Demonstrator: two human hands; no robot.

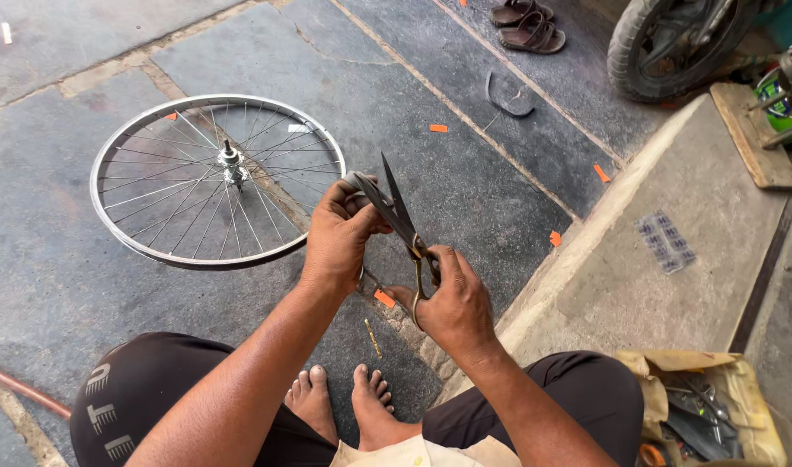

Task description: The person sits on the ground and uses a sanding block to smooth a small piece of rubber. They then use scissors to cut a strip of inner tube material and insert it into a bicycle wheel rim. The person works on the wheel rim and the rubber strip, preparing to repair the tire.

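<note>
A bare silver spoked bicycle wheel rim (216, 180) lies flat on the grey stone floor (465, 173). Just right of the rim, the left hand (338, 235) is clenched around a small grey scrap of rubber (354, 181), held between the open blades of large dark metal scissors (402, 220). Farther right of the rim, the right hand (452, 303) grips the scissor handles; the cut appears under way, which calls for closing the blades squarely while the scrap stays taut

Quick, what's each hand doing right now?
Left hand: closed, pinching a small grey rubber piece.
Right hand: closed, fingers through the handles of open, dark metal scissors.
</note>
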